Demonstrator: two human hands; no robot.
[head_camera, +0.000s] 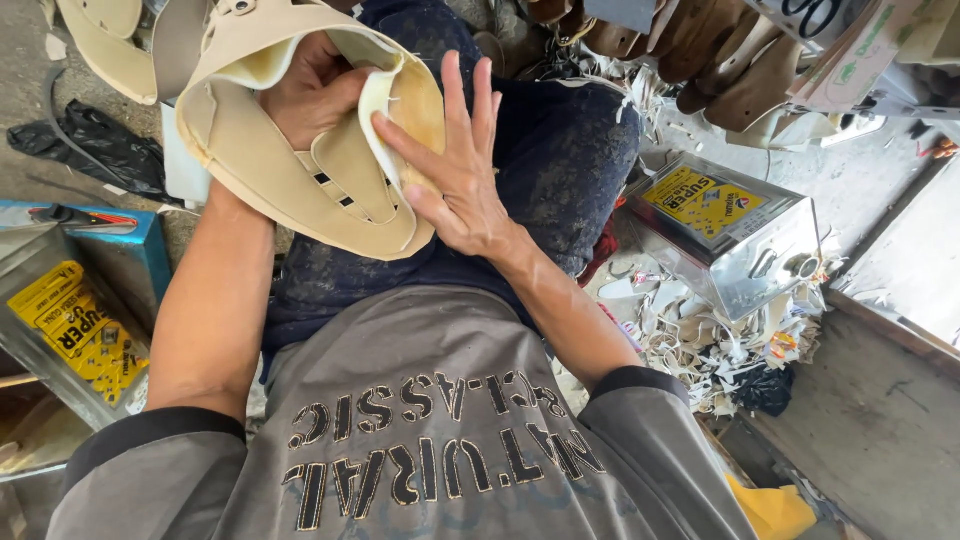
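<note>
Head view, looking straight down at the person's lap: the left hand (318, 92) is tucked inside a beige shoe upper (300, 170), fingers curled and gripping the material from within, so the piece wraps around it like a shell. The right hand (455, 170) lies flat and open on the outside, fingers spread, palm pressed against a pale foam lining (385, 120) folded over the upper's edge; it pins the lining down and clamps nothing. The upper rests over the knees, on dark blue trousers (560, 160), just above the hem of a grey shirt (430, 400). By the right knee a silver metal tin (745, 240) with a yellow label sits among pale leather offcuts (700, 340) on the floor. Beside the left arm a second tin (70, 320) with a yellow label shows, and a black plastic bag (90, 145) lies beyond it. Brown shoe lasts (720, 70) are stacked at the top right.
</note>
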